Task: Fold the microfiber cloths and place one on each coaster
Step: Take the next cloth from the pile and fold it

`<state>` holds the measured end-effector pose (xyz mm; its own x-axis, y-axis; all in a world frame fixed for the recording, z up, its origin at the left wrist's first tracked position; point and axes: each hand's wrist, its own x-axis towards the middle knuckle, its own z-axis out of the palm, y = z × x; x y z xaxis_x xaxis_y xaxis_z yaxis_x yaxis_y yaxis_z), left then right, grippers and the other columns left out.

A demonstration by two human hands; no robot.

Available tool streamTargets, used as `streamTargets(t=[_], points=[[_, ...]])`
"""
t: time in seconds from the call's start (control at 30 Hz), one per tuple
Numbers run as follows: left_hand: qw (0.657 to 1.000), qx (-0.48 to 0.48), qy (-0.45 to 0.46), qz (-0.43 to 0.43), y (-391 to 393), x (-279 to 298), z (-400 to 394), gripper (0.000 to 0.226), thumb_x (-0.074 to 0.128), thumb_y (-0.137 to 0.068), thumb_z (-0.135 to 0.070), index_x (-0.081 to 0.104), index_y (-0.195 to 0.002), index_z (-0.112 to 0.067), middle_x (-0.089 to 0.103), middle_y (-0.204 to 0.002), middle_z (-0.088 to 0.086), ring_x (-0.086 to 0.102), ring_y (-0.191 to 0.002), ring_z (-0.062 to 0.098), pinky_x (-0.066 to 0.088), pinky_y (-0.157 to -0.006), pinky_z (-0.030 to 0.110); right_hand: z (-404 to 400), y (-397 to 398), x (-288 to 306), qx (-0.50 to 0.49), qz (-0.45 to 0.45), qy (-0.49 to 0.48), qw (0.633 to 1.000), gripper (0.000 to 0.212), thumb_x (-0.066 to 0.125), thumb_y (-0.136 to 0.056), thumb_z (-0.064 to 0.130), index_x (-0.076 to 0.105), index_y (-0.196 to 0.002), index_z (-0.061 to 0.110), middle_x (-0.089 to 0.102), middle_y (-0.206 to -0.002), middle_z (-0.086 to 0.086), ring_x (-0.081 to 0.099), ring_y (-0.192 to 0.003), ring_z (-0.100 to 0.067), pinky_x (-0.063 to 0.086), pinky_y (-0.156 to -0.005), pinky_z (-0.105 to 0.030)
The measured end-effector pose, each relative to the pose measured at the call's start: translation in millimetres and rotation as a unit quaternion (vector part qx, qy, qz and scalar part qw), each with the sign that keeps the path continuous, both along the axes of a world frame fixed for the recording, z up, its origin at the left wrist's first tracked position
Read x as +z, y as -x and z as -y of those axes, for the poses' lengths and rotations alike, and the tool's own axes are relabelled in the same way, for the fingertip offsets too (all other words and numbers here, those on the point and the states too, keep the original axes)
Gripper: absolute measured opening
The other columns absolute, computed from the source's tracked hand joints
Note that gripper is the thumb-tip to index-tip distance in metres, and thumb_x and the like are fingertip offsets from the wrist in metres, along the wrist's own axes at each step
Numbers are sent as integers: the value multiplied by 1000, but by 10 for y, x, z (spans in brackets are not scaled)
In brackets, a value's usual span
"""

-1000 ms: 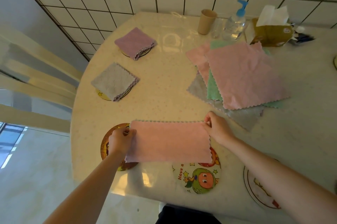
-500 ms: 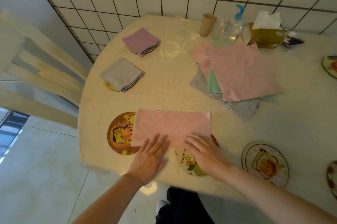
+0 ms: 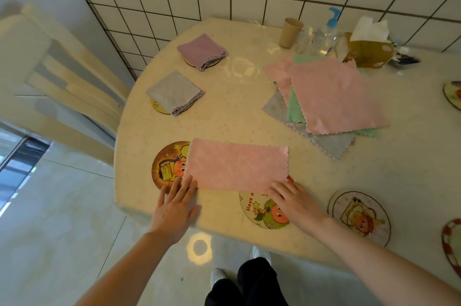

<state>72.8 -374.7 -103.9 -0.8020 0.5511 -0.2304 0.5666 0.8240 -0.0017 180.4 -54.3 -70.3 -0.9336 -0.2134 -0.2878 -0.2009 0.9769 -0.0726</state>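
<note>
A pink cloth [image 3: 237, 164], folded once into a rectangle, lies flat near the table's front edge, overlapping an orange coaster [image 3: 166, 165] and a green-figure coaster [image 3: 262, 211]. My left hand [image 3: 175, 206] lies flat with fingertips at the cloth's near left corner. My right hand [image 3: 295, 199] rests with fingers spread at the near right corner. A folded purple cloth [image 3: 200, 50] and a folded grey cloth [image 3: 173, 92] each sit on a coaster at the left. A pile of unfolded pink, green and grey cloths [image 3: 329, 98] lies at the centre right.
More coasters lie at the front right [image 3: 360, 217], far right edge [image 3: 452, 243] and right [image 3: 454, 93]. A cup [image 3: 289, 32], a pump bottle [image 3: 329, 34] and a tissue box [image 3: 366, 50] stand by the tiled wall. A chair [image 3: 57, 76] stands left of the table.
My hands folded the pink cloth in half away from me, let go of its far edge and slid back over it to its near corners. The camera moved back.
</note>
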Motion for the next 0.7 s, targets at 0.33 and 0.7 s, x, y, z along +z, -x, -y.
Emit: streamTargets(t=[0.33, 0.7], points=[[993, -36, -106, 29, -346, 78, -1051, 59, 43, -90, -36, 34, -146, -19, 35, -152, 1, 30, -141, 24, 35, -110, 44, -35, 367, 102, 62, -28, 16, 998, 44, 72, -66, -1, 57, -106, 10, 59, -108, -5, 57, -98, -26, 52, -79, -36], [990, -49, -128, -14, -684, 46, -1247, 48, 51, -83, -39, 59, -127, -24, 59, -131, -4, 59, -117, 25, 50, -95, 41, 99, -34, 365, 211, 4, 225, 951, 35, 51, -87, 13, 54, -121, 14, 59, -110, 2, 53, -100, -11, 48, -88, -24]])
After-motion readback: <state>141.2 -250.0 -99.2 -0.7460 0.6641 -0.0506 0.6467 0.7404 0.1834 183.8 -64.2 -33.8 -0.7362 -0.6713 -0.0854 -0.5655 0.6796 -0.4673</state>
